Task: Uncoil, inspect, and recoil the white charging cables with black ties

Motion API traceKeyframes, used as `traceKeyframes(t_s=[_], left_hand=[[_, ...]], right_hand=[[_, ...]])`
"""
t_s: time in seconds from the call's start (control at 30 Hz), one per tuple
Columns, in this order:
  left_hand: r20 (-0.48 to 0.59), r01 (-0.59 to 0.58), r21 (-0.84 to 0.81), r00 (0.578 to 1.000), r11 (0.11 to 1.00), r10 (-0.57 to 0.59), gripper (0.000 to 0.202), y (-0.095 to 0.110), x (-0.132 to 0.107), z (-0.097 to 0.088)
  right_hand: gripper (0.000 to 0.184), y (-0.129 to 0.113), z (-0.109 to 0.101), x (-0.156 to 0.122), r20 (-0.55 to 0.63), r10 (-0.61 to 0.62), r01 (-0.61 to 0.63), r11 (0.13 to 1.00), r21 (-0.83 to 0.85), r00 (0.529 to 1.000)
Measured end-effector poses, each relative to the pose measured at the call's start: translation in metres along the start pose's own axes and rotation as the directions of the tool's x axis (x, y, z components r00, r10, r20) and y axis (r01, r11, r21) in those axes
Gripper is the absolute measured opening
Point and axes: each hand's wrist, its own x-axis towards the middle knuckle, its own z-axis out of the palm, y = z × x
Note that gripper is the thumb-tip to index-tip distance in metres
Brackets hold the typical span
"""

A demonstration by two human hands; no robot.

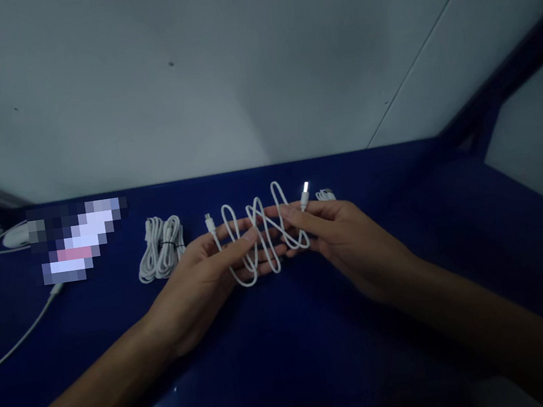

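A white USB cable (272,250) lies in loose zigzag loops across the fingers of both hands, above the blue table. My left hand (209,263) holds its left part, thumb pressed on the loops; a small connector (210,223) sticks up there. My right hand (335,225) grips the other part between thumb and fingers, and a USB plug with a shiny metal end (305,193) points up beside the index finger. Just left of my left hand lie bundled white cables (161,246) with a black tie. Another white cable coil (325,194) shows partly behind my right hand.
On the left of the blue table (284,363) lies a blurred-out device (85,243) with a white cable (23,346) running from it. A white rounded object (16,235) sits beside it. A pale wall (215,90) rises behind the table.
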Motion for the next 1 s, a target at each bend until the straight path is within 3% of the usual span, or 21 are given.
traceKeyframes(t_s=[0.2,0.5,0.77,1.0], left_hand=[[0.006,-0.016,0.027,1.0,1.0,0.016,0.042,0.0022,-0.0022,0.0055],[-0.049,-0.091,0.008,0.995,0.996,0.091,0.034,-0.0009,-0.0015,0.0026],[-0.034,-0.085,0.056,0.996,0.995,0.087,0.044,-0.0028,-0.0005,-0.0016],[-0.028,-0.099,0.071,0.994,0.993,0.101,0.029,-0.0005,0.0002,0.0011]], right_hand=[[0.035,0.0036,-0.0034,0.0031,0.01,-0.015,0.015,1.0,-0.003,1.0],[0.027,0.0011,-0.0004,0.0012,-0.073,-0.099,0.092,0.991,-0.096,0.992],[0.033,0.0009,-0.004,0.0018,-0.035,-0.044,0.038,0.989,-0.14,0.998],[0.024,0.0007,-0.0046,0.0019,0.01,-0.003,0.004,0.996,-0.093,1.0]])
